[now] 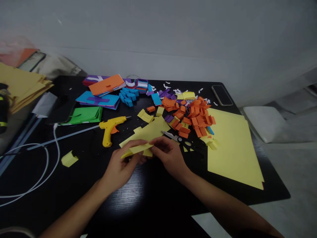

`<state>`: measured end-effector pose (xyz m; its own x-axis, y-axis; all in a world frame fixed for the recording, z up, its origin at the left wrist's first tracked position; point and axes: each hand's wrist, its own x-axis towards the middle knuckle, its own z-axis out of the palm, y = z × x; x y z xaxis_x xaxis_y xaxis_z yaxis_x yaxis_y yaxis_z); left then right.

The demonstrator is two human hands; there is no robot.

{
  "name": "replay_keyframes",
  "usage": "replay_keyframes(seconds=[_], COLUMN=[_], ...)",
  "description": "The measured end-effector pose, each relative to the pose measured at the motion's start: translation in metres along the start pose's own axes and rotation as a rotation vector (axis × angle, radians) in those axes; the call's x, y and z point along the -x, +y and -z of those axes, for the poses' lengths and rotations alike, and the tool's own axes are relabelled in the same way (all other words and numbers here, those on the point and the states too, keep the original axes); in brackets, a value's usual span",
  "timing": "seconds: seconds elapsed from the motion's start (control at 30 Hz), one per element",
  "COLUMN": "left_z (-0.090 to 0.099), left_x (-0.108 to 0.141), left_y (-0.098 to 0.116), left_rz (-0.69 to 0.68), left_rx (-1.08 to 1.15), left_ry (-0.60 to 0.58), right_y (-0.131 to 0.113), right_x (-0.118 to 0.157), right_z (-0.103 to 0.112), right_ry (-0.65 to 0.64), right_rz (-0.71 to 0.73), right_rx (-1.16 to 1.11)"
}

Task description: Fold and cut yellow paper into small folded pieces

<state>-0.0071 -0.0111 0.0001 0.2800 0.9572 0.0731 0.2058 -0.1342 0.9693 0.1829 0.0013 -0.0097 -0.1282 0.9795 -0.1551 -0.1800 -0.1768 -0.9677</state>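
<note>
Right at the centre of the frame, the left hand (125,163) had the yellow paper strip (140,148) pinched between thumb and curled fingers; the right hand (170,153), thumb and fingertips nearly together, met its right end, though whether gripping or just touching I couldn't tell; it looked like a folding step, and the next move seemed to call for a steady left pinch and a neat right press. Left of centre lay the yellow hot-glue gun (109,127); no brand, label or writing was readable there, nor on the smartphone (222,95), upper right.
</note>
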Motion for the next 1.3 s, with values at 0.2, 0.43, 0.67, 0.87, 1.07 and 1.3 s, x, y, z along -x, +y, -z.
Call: replay_keyframes(seconds=[0.2, 0.43, 0.67, 0.87, 1.07, 1.3], left_z=[0.01, 0.013, 0.018, 0.025, 0.008, 0.003], left_x=[-0.002, -0.002, -0.005, -0.005, -0.003, -0.005], left_y=[0.002, 0.003, 0.0, 0.005, 0.005, 0.013], left_rz=[-0.217, -0.255, -0.289, -0.12, 0.064, 0.062], left_rx=[-0.222, -0.272, -0.251, -0.099, 0.017, 0.066], left_ry=[-0.144, -0.177, -0.213, -0.154, 0.107, 0.054], right_y=[-0.002, -0.006, -0.009, -0.011, -0.009, -0.008], right_x=[0.0, 0.002, 0.003, 0.007, 0.015, 0.017], right_z=[0.002, 0.003, 0.005, 0.003, -0.003, -0.002], right_ry=[0.021, 0.022, 0.021, 0.031, 0.01, 0.009], right_rz=[-0.035, -0.084, -0.044, 0.119, 0.178, 0.304], right_rx=[-0.011, -0.052, 0.018, 0.173, 0.203, 0.34])
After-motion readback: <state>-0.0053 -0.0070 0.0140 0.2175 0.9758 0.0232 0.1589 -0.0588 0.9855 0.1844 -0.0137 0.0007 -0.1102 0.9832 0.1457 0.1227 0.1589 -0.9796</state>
